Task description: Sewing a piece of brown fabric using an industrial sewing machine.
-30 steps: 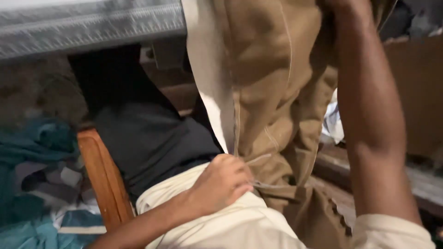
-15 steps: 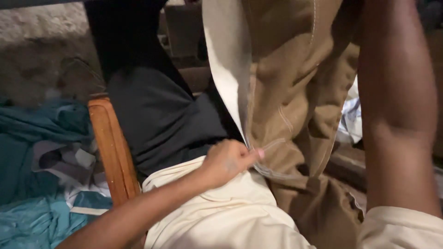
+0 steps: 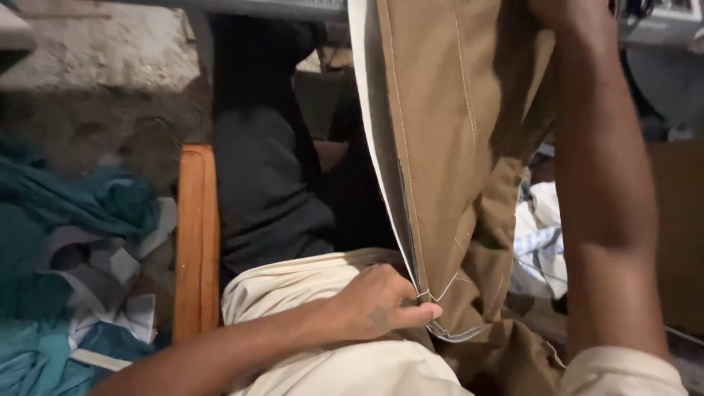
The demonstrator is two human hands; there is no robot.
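A brown stitched garment [image 3: 455,147] with a cream lining strip hangs down in front of me. My left hand [image 3: 381,304] pinches its lower seam corner between thumb and fingers, low in the middle of the view. My right arm rises along the right side; the right hand [image 3: 561,11] reaches the top edge, gripping the upper part of the garment, mostly cut off by the frame. My lap is covered in cream cloth [image 3: 323,367].
An orange wooden chair edge [image 3: 194,242] stands left of my leg. Teal and white cloth scraps [image 3: 73,242] lie on the floor at left. Dark fabric [image 3: 264,191] sits behind the chair. White checked cloth [image 3: 539,242] lies at right.
The view has shifted slightly. My left hand slid to the seam corner and pinched it; the garment hangs straighter, held up by my right arm.
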